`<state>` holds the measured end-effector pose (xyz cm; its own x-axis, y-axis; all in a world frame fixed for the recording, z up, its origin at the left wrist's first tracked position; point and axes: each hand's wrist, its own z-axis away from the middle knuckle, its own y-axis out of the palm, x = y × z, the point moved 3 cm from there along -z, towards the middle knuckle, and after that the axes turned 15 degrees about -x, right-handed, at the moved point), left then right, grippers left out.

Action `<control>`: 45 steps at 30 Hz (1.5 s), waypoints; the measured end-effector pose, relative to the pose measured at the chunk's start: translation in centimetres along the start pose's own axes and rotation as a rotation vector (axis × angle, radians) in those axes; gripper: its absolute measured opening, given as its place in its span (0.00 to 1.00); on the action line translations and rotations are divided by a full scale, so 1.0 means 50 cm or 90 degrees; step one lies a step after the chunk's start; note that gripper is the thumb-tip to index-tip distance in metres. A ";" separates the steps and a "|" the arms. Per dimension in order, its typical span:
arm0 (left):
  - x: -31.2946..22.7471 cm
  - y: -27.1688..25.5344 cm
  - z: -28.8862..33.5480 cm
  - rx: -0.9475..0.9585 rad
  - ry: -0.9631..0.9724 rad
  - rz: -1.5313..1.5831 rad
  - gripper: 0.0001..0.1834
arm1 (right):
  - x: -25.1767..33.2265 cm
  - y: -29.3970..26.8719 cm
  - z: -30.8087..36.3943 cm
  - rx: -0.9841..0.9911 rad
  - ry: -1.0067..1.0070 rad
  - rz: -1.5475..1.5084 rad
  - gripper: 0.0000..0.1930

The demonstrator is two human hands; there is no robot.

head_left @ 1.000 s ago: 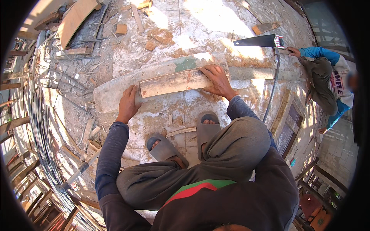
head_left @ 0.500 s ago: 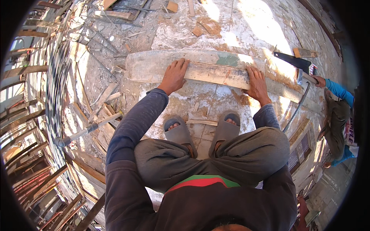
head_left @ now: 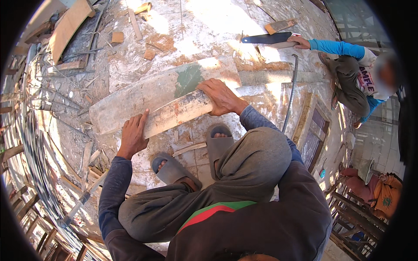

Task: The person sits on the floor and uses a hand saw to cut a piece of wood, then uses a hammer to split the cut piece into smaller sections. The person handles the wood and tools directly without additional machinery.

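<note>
Timber plank [head_left: 178,114] is gripped at opposite ends by left hand [head_left: 133,135] and right hand [head_left: 221,97], alongside a wider board [head_left: 135,99].

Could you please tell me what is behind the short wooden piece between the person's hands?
Behind the short wooden piece shows a wide board with a green patch; whatever is directly underneath is covered.

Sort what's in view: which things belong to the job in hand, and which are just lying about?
Belongs to the job, judging by the hands:
- narrow, straight-edged wooden plank, left hand and right hand at its ends
- wide, grey-brown wooden board with a green patch, alongside

Apparently just lying about:
- small, brown wooden block
- flat, tan wooden panel
</note>
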<state>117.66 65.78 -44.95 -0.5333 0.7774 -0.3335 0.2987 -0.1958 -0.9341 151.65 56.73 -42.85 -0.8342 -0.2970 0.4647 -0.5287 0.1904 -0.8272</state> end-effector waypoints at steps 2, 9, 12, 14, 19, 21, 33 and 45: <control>-0.003 -0.057 0.036 0.007 -0.034 0.003 0.60 | 0.027 0.012 -0.019 -0.002 -0.042 -0.010 0.40; -0.061 -0.122 0.260 -0.135 -0.209 0.082 0.57 | 0.130 0.032 -0.102 0.087 -0.133 -0.124 0.40; -0.085 -0.121 0.360 -0.131 -0.298 0.168 0.46 | 0.151 0.061 -0.115 0.154 -0.146 -0.125 0.42; -0.084 -0.044 0.447 -0.109 -0.377 0.120 0.46 | 0.138 0.085 -0.113 0.165 -0.147 -0.096 0.43; -0.122 0.079 0.442 -0.085 -0.462 -0.053 0.60 | 0.066 0.100 -0.110 0.149 -0.033 -0.016 0.48; -0.097 0.123 0.395 -0.043 -0.448 -0.055 0.61 | 0.047 0.083 -0.104 0.102 -0.004 -0.014 0.49; 0.026 0.155 0.272 -0.067 -0.229 0.002 0.50 | -0.070 0.041 0.062 -0.080 0.340 -0.243 0.54; 0.011 -0.012 0.307 -0.016 -0.248 0.050 0.42 | -0.052 0.076 0.048 -0.057 0.349 -0.312 0.52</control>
<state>105.03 57.15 -46.53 -0.7665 0.4752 -0.4321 0.3674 -0.2275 -0.9018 152.18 55.99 -47.94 -0.4458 0.1381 0.8844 -0.8517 0.2388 -0.4665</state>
